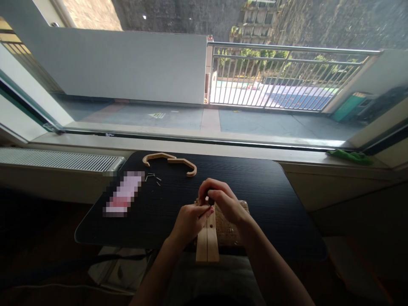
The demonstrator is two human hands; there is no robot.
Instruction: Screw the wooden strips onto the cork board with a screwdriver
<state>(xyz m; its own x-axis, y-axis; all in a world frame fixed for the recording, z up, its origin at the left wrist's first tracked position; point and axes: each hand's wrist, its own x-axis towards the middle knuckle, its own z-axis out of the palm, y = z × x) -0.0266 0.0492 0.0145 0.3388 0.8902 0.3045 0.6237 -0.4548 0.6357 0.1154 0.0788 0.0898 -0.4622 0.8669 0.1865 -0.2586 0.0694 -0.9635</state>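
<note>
My right hand [225, 199] is closed around a small dark object [211, 196], perhaps the handle of a tool; its kind is mostly hidden by the fingers. Just below it my left hand [191, 221] is closed too, thumb and fingertips pinched, and what they hold is too small to make out. Both hands are above two pale wooden strips [207, 246] that lie side by side and point toward me. A dark round hole shows in the right strip. Beside and partly under the strips lies a brownish, patterned block [231, 229] with a shiny surface.
Two curved wooden pieces [188, 163] with hooked ends lie at the back of the black table [261, 195]. Several screws [153, 175] are scattered left of them, near a blurred pink item [127, 191]. A radiator [60, 159] and window sill [223, 148] border the table.
</note>
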